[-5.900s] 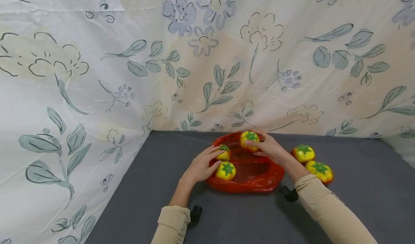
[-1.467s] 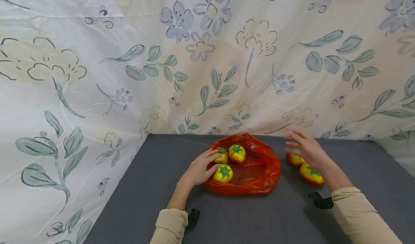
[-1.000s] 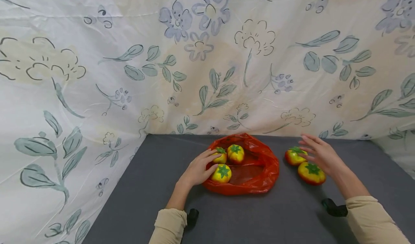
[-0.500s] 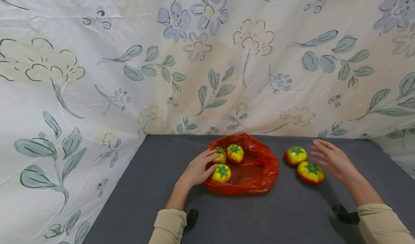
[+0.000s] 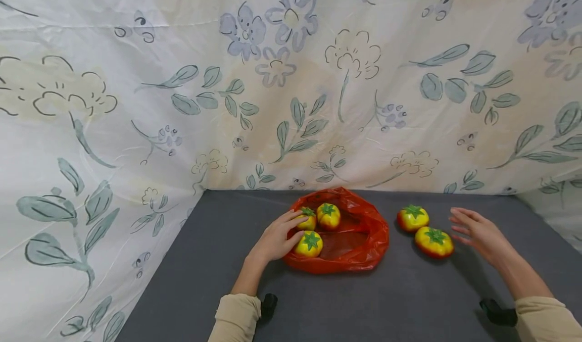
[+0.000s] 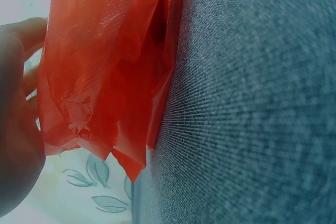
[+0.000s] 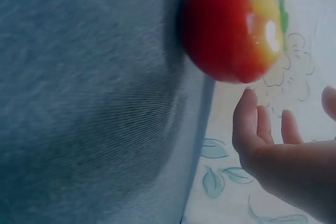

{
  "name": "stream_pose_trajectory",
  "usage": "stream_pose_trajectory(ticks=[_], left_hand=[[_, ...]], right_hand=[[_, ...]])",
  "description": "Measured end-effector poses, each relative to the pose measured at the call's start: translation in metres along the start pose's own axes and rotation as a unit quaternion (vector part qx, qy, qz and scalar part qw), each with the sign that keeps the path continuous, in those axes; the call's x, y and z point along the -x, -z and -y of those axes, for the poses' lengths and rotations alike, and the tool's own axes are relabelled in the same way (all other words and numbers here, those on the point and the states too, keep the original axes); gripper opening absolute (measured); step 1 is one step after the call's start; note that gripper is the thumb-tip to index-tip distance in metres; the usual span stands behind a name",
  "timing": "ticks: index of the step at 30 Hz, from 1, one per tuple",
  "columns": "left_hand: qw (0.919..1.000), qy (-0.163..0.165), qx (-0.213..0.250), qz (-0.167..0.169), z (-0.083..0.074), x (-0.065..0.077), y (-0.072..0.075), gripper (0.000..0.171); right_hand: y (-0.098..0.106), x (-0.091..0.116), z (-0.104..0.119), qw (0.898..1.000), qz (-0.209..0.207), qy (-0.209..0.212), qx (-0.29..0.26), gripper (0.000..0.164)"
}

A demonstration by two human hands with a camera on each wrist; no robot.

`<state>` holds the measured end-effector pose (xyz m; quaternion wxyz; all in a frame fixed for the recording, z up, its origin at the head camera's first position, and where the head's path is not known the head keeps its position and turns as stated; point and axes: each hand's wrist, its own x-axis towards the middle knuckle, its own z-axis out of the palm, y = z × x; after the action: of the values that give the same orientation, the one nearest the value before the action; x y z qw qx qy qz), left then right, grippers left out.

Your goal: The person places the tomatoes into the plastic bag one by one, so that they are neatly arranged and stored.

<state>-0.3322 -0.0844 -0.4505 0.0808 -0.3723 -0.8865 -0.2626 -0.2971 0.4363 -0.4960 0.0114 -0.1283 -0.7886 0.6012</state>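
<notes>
A red plastic bag (image 5: 377, 241) lies with its mouth open on the grey table. Inside it sit three yellow-red tomatoes with green star-shaped tops: a front one (image 5: 308, 244), a back one (image 5: 329, 216) and a left one (image 5: 307, 221) partly covered by fingers. My left hand (image 5: 275, 238) rests over the bag's left rim, fingers reaching inside; the left wrist view shows the bag's red outer side (image 6: 100, 66). To the right of the bag lie two more tomatoes, one behind (image 5: 413, 218) and one nearer (image 5: 434, 242). My right hand (image 5: 484, 236) hovers beside the nearer one, fingers relaxed, holding nothing.
A floral cloth (image 5: 254, 104) hangs behind the table and along its left side. Grey tabletop (image 5: 364, 306) stretches in front of the bag. A black strap device (image 5: 497, 311) is on the right wrist, and another (image 5: 268, 306) on the left.
The right hand let go of a tomato inside the bag, then moved right past the two loose tomatoes. The left hand has stayed at the bag's rim.
</notes>
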Motion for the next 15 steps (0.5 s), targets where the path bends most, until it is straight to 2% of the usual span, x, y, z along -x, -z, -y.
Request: stream_pose_trajectory(ticks=[5,11,15], left_hand=[[1.0,0.001,-0.002,0.003,-0.001,0.001,0.0,0.043],[1.0,0.001,-0.001,0.003,-0.002,0.001,0.0,0.043],[1.0,0.0,-0.002,0.001,-0.003,0.002,0.001,0.043]], right_hand=[[-0.003,0.014,0.004,0.999,0.03,-0.025,0.011,0.099],[-0.016,0.044,0.035,0.994,0.079,-0.058,0.043,0.1],[-0.024,0.055,0.049,0.991,0.098,-0.072,0.051,0.098]])
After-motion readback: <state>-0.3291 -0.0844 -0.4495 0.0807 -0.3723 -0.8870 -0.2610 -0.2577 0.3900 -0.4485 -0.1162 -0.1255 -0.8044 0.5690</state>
